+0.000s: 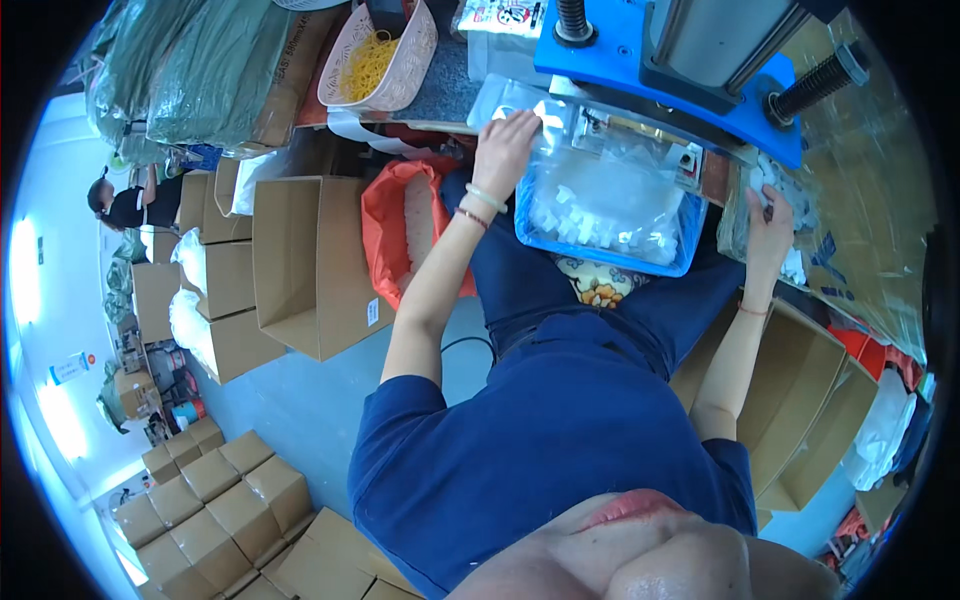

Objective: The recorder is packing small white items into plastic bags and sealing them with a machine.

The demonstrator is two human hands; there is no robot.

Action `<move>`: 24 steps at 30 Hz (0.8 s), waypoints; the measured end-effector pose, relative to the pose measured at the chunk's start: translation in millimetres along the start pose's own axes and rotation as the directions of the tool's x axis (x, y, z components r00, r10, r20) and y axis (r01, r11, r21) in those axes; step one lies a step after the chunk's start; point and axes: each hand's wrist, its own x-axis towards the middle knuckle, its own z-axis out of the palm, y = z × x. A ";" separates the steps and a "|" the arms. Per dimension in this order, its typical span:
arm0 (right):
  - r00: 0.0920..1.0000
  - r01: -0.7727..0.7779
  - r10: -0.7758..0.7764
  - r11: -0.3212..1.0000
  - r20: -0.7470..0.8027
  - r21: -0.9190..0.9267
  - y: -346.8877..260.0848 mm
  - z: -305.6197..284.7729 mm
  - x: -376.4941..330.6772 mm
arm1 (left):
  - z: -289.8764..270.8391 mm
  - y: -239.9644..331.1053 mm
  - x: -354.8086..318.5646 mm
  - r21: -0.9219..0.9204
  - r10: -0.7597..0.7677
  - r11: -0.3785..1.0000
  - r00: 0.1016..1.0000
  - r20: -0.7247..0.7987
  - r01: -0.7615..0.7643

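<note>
My left hand [503,155] is at the left front of a blue press [600,55], fingers bent and closed on the edge of a clear plastic sheet [490,100]. On the right, my right hand [770,220] reaches among clear plastic packaging [800,190] beside the press. Its fingers are drawn together, and what they pinch is too small to make out. Between my hands, a blue tray [524,222] rests at my lap, holding small white pieces [590,220]. More clear plastic film [625,180] lies over the far part of the tray, under the press.
A white basket [412,75] of yellow rubber bands stands at the back left. Below it are an orange-red sack [385,235] and open cardboard boxes [285,260]. Another open box [790,370] is by my right arm. Stacked cartons [225,520] fill the lower left; a person [135,205] is farther off.
</note>
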 end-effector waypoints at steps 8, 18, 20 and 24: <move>0.987 0.125 -0.145 0.968 -0.076 -0.216 4.6 -3.1 1.1 | -23.4 7.7 16.5 -0.190 -0.084 0.980 0.989 -0.120 0.060; 0.983 0.063 -0.106 0.963 0.152 0.262 -76.7 -19.8 -43.2 | -71.6 84.0 19.8 -0.685 -0.397 0.506 0.847 0.353 0.523; 0.959 -0.065 -0.036 0.937 0.281 0.344 -115.5 -25.5 -49.8 | -76.8 96.9 24.8 -0.707 -0.364 0.461 0.841 0.401 0.537; 0.931 0.166 -0.315 0.815 0.183 0.555 -148.9 -40.5 -30.7 | -78.1 112.4 29.2 -0.727 -0.301 0.371 0.815 0.495 0.578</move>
